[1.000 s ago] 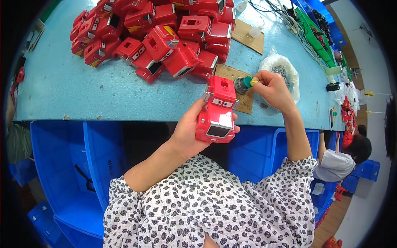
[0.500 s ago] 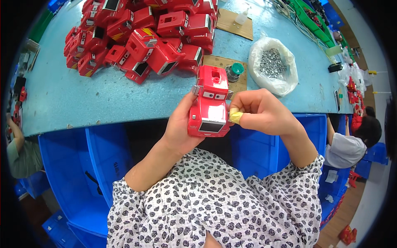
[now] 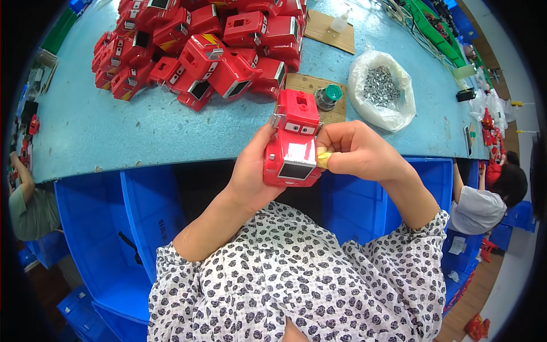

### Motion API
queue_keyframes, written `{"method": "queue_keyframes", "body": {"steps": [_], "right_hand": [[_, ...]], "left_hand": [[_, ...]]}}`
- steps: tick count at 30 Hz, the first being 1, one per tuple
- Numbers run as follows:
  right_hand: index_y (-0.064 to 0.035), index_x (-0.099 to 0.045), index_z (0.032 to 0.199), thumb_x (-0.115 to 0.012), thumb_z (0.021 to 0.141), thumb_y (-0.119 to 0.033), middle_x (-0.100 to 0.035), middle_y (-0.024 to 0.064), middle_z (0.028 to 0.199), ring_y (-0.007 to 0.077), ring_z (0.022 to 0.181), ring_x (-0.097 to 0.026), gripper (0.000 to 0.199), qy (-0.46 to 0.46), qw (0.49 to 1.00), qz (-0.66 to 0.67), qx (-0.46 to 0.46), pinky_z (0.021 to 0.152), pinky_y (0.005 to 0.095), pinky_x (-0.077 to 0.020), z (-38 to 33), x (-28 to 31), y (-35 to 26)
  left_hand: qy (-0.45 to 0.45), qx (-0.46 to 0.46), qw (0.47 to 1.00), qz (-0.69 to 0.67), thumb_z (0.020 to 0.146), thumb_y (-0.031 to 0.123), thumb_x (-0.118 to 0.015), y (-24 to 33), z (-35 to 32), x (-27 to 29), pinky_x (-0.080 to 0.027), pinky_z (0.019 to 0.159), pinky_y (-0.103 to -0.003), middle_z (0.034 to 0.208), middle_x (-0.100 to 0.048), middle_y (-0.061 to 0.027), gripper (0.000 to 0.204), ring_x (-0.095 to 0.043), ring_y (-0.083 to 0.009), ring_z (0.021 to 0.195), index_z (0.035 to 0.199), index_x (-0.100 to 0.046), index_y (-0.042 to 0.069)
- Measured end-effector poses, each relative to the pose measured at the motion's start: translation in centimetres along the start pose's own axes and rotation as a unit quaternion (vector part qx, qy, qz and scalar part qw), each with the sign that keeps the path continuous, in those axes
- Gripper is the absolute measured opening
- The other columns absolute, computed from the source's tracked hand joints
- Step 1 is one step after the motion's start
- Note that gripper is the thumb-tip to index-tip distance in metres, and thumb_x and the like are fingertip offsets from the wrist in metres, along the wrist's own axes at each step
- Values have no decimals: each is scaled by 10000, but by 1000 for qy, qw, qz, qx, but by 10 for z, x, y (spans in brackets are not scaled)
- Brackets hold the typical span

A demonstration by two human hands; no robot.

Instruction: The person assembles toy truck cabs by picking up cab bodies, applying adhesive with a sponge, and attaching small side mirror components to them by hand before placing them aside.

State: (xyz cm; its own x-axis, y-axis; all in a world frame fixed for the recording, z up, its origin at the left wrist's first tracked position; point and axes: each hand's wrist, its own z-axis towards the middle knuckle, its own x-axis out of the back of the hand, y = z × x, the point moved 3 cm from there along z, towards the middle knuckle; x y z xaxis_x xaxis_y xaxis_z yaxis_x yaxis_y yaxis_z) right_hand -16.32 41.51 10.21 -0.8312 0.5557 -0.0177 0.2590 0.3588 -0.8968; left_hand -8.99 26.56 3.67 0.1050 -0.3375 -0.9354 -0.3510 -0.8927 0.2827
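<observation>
A red toy truck cab with printed eyes, a grey grille and silver side parts is held upright over the table's near edge. My left hand wraps round its left side. At the cab's right side is my right hand, thumb and forefinger pinched together, with yellow covers on the fingertips. Whatever sits in that pinch is hidden. Just beyond the cab, a small jar with a green lid stands on a piece of cardboard.
Many similar red cabs are heaped at the far left of the blue table. A white plastic bag holds small silvery pieces. A squeeze bottle stands farther back. Blue bins flank my lap; people work at both sides.
The view has shifted slightly. My right fingers stay at the cab's right side, the pinch a little changed. My left hand keeps its hold.
</observation>
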Motion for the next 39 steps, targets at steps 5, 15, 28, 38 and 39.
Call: {"method": "queue_keyframes", "body": {"steps": [5, 15, 28, 38, 39], "right_hand": [[16, -632, 886, -646, 841, -90, -613, -15, 793, 27, 726, -536, 116, 33, 999, 12, -3, 620, 201, -419, 3, -3, 2], [-9, -573, 862, -561, 809, -26, -589, 3, 798, 54, 677, -521, 57, 60, 992, 108, 21, 572, 209, -401, 4, -12, 7], [-9, -603, 952, -623, 903, -119, -635, 22, 865, 61, 738, -568, 121, 105, 989, 81, 69, 662, 217, -465, 0, -23, 16], [-1, -559, 888, -547, 846, -17, -580, 5, 825, 69, 708, -507, 46, 108, 985, 77, 106, 660, 227, -429, 7, -22, 23], [-1, -559, 888, -547, 846, -17, -580, 5, 825, 69, 708, -507, 46, 108, 986, 77, 105, 660, 227, -429, 5, -25, 24]], "left_hand": [[21, -12, 1000, -17, 1060, 345, -244, 3, 2, -1, -527, 924, -400, 1212, -596, -113, 445, -626, -215, 1075, 1323, -454, 55], [16, -3, 1000, -17, 1057, 351, -273, 7, -3, -7, -540, 874, -390, 1153, -621, -113, 431, -645, -218, 1010, 1271, -495, 49], [29, -4, 999, -42, 1048, 328, -272, 10, -2, -2, -548, 842, -394, 1056, -644, -101, 400, -657, -220, 933, 1187, -529, 55], [83, 0, 996, -46, 1046, 326, -302, 5, -2, -1, -545, 833, -364, 1043, -647, -70, 368, -652, -180, 929, 1169, -543, 77], [79, 0, 996, -46, 1045, 325, -307, 6, -3, -1, -543, 832, -360, 1041, -648, -63, 362, -651, -173, 925, 1168, -545, 81]]}}
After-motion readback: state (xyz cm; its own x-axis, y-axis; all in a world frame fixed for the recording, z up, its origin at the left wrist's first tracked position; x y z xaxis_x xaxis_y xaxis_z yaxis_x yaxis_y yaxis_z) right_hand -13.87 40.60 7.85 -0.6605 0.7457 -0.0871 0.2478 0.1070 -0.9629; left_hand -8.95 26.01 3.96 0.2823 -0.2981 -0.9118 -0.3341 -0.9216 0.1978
